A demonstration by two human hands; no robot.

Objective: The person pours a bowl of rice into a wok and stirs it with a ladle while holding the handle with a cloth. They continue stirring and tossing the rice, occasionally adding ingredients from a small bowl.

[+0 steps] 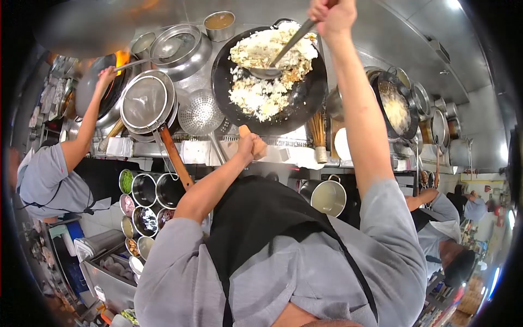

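Note:
My right hand point(333, 17) is closed around the upper end of a long-handled metal ladle point(294, 46). The ladle's bowl rests among fried rice point(267, 101), white with brown and yellowish bits, inside a large black wok point(226, 71). At the wok's near side, my left hand point(249, 145) is closed on a tan, cloth-like pad point(260, 149); whether it also grips the wok's handle is hidden. Left of the wok lies a perforated skimmer point(200, 111), its handle running down close to my left hand.
Strainers point(144, 103) with a wooden handle, a metal basin point(182, 54) and a pot of brown liquid point(219, 24) stand left. A bamboo brush point(317, 131) lies right of the wok. Another wok point(393, 103) holds bubbling liquid. Co-workers stand at left point(60, 174) and right point(438, 229).

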